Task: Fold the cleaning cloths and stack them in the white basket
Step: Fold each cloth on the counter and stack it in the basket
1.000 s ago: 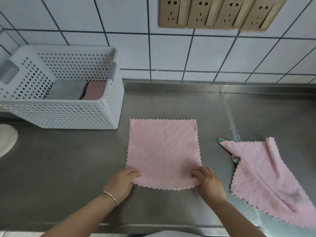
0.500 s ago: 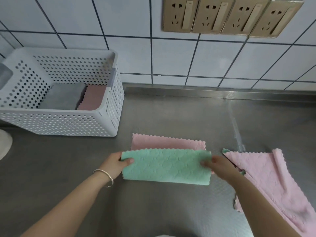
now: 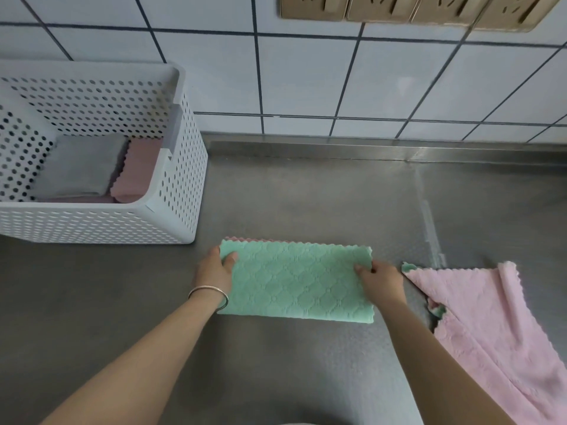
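Folded cloth: a cloth lies in the lower middle of the frame on the steel surface, doubled over so its green side faces up; a thin pink scalloped edge peeks out along its far side
Left hand: the left hand grips the cloth's left end, thumb on top of the green face near the far corner, the other fingers seemingly tucked under the edge; a thin metal bangle circles the wrist
Right hand: the right hand pinches the cloth's right end, fingers curled over the short edge near the far corner
White basket: the perforated white basket stands at the upper left of the frame on the surface, well apart from the folded cloth
In the basket: a folded grey cloth lies on the left and a folded pink cloth just beside it on the right, the two touching; a darker layer shows under the grey one, too dim to tell what it is
Waiting cloth: a second pink cloth lies loose and rumpled at the lower right, a green corner turned up at its near-left tip, close beside the right hand
Background: white wall tiles with dark grout fill the top, and a row of tan sockets runs along the upper right edge
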The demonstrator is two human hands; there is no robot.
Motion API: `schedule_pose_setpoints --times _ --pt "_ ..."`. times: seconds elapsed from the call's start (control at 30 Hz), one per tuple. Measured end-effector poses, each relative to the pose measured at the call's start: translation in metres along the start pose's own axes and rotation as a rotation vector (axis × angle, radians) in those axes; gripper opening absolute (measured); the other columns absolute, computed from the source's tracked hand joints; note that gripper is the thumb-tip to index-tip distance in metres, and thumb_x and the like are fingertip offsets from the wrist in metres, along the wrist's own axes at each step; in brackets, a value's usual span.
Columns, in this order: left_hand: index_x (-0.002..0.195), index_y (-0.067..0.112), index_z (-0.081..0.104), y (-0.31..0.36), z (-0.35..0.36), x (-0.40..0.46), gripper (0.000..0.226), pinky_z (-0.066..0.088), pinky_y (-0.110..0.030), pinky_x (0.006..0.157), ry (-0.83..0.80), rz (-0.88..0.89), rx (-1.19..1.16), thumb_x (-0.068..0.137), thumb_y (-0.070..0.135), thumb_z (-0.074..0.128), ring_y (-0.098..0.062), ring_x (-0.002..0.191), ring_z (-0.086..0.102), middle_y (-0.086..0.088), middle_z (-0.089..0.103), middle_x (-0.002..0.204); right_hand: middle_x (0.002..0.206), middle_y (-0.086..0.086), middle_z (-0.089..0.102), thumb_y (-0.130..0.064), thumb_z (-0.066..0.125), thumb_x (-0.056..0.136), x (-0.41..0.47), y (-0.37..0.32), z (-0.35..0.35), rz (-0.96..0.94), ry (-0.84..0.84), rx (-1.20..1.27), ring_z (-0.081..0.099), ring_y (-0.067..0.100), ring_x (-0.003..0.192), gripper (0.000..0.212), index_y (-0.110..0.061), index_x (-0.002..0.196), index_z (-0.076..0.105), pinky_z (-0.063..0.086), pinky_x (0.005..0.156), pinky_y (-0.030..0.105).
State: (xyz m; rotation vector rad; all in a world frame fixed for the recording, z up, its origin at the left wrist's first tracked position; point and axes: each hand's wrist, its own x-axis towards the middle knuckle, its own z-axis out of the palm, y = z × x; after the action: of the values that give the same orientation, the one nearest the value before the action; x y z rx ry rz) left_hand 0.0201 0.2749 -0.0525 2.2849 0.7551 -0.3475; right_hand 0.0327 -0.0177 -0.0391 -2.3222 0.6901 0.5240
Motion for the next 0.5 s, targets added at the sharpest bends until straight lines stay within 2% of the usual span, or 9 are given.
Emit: schedule_pose_setpoints --times 0.17,0.33,0.5 --pt "0.126 0.004 0.048 0.0000 0.0034 0.0027 0.046 0.046 -0.040 0.086 0.045 0.016 0.107 0.093 0.036 0.050 -0.040 0.105 0.057 -0.024 0.062 0.113 0.080 0.009 0.060 -0.026 0.056 0.089 0.0022 -0.0018 0.0034 0.022 0.021 -0.026 0.057 0.027 0.080 0.023 -0.005 0.091 0.065 0.040 0.065 0.029" --pt "0.118 0.004 0.052 0.0064 0.0037 0.0030 0.042 0.045 -0.039 0.079 0.073 0.017 0.188 0.092 0.037 0.050 -0.041 0.099 0.058 -0.026 0.063 0.106 0.083 0.010 0.062 -0.026 0.054 0.090 0.0002 -0.0032 0.0056 0.029 0.045 -0.052 0.057 0.026 0.078 0.023 -0.005 0.092 0.064 0.039 0.064 0.028" --pt "0.106 0.006 0.054 0.0074 0.0054 0.0062 0.039 0.047 -0.038 0.074 0.098 0.003 0.234 0.091 0.042 0.050 -0.040 0.092 0.060 -0.023 0.065 0.099 0.094 0.014 0.067 -0.027 0.054 0.089 -0.0036 -0.0045 0.0082 0.044 0.084 -0.041 0.061 0.030 0.089 0.024 -0.006 0.097 0.063 0.044 0.070 0.031"
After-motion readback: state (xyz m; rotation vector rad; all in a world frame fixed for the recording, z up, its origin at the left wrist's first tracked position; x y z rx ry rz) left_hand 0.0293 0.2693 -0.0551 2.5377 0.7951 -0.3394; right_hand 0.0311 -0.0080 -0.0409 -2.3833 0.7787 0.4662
